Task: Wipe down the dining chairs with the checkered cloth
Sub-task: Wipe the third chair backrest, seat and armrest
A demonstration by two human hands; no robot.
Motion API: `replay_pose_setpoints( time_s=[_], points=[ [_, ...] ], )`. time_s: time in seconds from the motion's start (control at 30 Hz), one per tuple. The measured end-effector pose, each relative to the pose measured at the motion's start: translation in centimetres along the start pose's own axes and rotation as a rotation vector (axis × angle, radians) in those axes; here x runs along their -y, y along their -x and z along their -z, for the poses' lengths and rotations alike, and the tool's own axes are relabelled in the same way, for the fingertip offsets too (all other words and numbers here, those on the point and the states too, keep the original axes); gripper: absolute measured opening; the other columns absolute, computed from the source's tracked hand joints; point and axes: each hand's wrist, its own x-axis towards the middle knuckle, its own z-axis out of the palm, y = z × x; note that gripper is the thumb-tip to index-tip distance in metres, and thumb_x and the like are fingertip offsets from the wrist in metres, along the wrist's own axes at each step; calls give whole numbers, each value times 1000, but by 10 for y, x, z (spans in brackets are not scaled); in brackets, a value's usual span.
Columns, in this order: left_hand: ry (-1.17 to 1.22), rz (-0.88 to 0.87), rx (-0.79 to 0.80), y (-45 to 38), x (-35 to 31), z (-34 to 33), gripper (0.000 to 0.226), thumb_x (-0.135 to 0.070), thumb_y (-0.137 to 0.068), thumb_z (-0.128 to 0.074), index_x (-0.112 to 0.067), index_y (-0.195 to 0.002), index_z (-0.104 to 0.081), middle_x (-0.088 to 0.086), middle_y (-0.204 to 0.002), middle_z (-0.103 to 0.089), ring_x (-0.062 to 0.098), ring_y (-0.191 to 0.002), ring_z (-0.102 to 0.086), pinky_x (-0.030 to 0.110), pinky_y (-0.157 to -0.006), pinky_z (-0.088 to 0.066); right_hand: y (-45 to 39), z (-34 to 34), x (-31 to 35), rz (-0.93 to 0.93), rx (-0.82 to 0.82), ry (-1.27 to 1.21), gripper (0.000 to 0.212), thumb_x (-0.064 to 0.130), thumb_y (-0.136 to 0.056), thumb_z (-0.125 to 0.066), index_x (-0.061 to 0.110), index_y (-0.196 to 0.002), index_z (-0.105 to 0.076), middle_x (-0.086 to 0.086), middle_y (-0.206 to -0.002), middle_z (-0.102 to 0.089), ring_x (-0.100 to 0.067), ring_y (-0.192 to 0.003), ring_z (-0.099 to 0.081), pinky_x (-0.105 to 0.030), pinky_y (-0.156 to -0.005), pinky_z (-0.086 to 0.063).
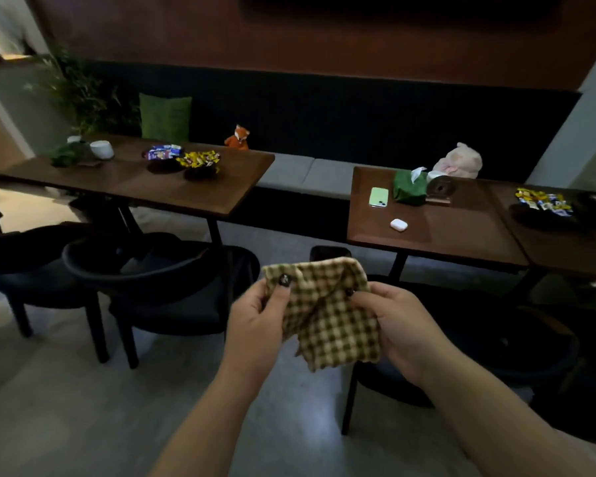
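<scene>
Checkered cloth (pixel 327 315) pinched between thumbs and fingers of both hands.

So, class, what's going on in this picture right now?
A person stands in a dim dining area holding a checkered cloth in front of them, left hand and right hand each pinching a side. The cloth touches nothing yet. Dark chairs wait at the wooden tables ahead, so wiping has not begun.

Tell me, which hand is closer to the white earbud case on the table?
Right. The right hand grips the checkered cloth almost directly below the earbud case; the left hand holds the cloth's other side, further left.
</scene>
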Motion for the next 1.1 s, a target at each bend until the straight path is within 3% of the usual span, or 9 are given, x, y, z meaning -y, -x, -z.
replay_pose_setpoints(
  time_s=[0.13, 0.27, 0.43, 0.6, 0.73, 0.83, 0.97, 1.1],
  points=[
    [-24, 5, -79, -69, -4, 16, 23, -32, -96, -55, -36, -87, -75, -4, -94, -76, 12, -91, -72, 21, -69, -57, -62, -6, 17, 64, -2, 120, 13, 15, -88, -63, 21, -86, -75, -4, -90, -75, -22, -86, -71, -39, -79, -54],
    [-57, -15, -145, -131, -17, 42, 19, -49, -83, -60, -37, -82, -75, -1, -90, -76, 14, -86, -73, 25, -66, -58, -118, -18, 45, 119, 5, 220, 11, 16, -83, -69, 25, -81, -75, -1, -83, -75, -15, -78, -72, -26, -65, -53],
    [-79, -62, -223, -188, -35, 80, 20, -55, -76, -58, -43, -80, -74, -8, -89, -76, 8, -83, -72, 18, -61, -54, -168, -40, 89, 219, 53, 331, 5, 31, -78, -72, 28, -78, -76, 1, -77, -75, -8, -69, -70, -15, -53, -49],
    [-56, -66, -250, -233, -42, 110, 31, -60, -79, -56, -36, -80, -75, -4, -86, -76, 11, -80, -73, 22, -60, -56, -197, -72, 113, 278, 76, 332, 33, 52, -60, -70, 22, -72, -75, 1, -71, -73, -2, -60, -65, -10, -51, -45],
    [-16, -31, -208, -269, -40, 144, 31, -55, -87, -57, -32, -82, -76, -1, -89, -76, 15, -83, -73, 30, -65, -59, -221, -104, 113, 165, 82, 226, 44, 54, -56, -72, 16, -77, -77, -8, -82, -75, -13, -69, -70, -19, -56, -52],
    [-37, 6, -194, -303, -29, 178, 28, -42, -94, -59, -27, -78, -76, 0, -84, -76, 13, -77, -72, 24, -59, -56, -242, -143, 112, 7, 74, -2, 48, 46, -60, -73, 8, -89, -76, -15, -95, -74, -26, -82, -72, -29, -62, -57],
    [-138, 69, -179, -355, -7, 243, 26, -35, -93, -61, -21, -75, -73, -1, -79, -75, 14, -76, -69, 28, -63, -52, -273, -224, 117, -92, 96, -259, 37, 37, -71, -65, 3, -81, -77, -18, -90, -73, -29, -73, -73, -31, -53, -56],
    [-127, 116, -132, -402, -1, 307, 10, -22, -93, -62, -27, -89, -70, -4, -93, -74, 8, -87, -68, 26, -72, -51, -310, -308, 130, -58, 41, -452, 37, 32, -82, -61, -3, -89, -72, -20, -88, -72, -29, -72, -72, -32, -55, -57]
  ],
)
